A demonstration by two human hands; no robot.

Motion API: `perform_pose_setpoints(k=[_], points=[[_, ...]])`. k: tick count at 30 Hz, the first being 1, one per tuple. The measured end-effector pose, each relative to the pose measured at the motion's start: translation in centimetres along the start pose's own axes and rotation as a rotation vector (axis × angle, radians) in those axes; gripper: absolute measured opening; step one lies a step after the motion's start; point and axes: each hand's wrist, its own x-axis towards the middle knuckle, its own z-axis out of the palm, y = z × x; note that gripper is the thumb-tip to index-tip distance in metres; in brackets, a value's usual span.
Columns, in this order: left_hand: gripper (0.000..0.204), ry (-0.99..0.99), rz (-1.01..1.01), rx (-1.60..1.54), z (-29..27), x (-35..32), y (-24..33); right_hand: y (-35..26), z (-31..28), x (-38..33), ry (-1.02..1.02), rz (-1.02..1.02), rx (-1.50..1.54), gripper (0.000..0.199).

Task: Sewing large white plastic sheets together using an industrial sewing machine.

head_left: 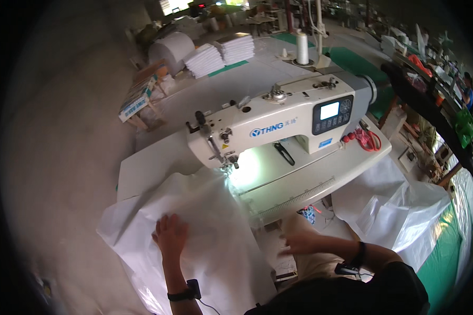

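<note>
My left hand (171, 235) lies flat on a large white sheet (215, 236), fingers spread. The sheet looks like thin plastic or woven fabric; it drapes over the left end of the sewing table and hangs toward me. Its upper edge reaches the needle area of a white sewing machine (278, 126), whose lamp lights the spot. My right hand (300, 243) is off the sheet, over my lap below the table's front edge. Motion smears its fingers, so whether they hold anything is unclear.
Black thread snips (284, 154) lie on the machine bed, and red-handled scissors (373, 142) rest at its right end. Behind stands a cone of white thread (302, 50). Stacked white sheets (204, 60) sit farther back. More white sheeting (389, 205) is bunched at right.
</note>
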Motion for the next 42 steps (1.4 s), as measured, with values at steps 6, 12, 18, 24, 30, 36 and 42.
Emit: perform_pose_setpoints(k=[6,12,18,24,30,36,42], points=[[0.044,0.015,0.108,-0.036,2.2,8.2,-2.9,-5.1,9.1,11.9,-0.207,-0.629,0.487,0.075],[0.049,-0.116,0.356,0.017,2.9,14.1,-4.5,-9.6,23.5,12.6,-0.744,-1.17,0.345,0.037],[0.048,-0.195,0.184,0.45,-1.2,10.4,-1.2,-4.9,22.6,10.2,-0.687,-0.745,0.517,0.052],[0.038,0.06,0.374,-0.155,-4.0,-1.7,1.7,-6.5,11.2,3.5,-0.439,-0.245,1.227,0.052],[0.029,0.138,0.16,-0.361,-3.9,-15.7,7.8,-7.1,11.7,1.3,-0.28,-0.266,1.18,0.033],[0.044,0.11,0.045,-0.141,1.2,-23.3,9.4,-9.6,10.1,-3.6,0.105,-0.151,1.186,0.017],[0.036,0.145,0.01,-0.24,1.7,-25.3,8.1,-9.1,10.6,-5.0,0.115,-0.35,1.034,0.016]])
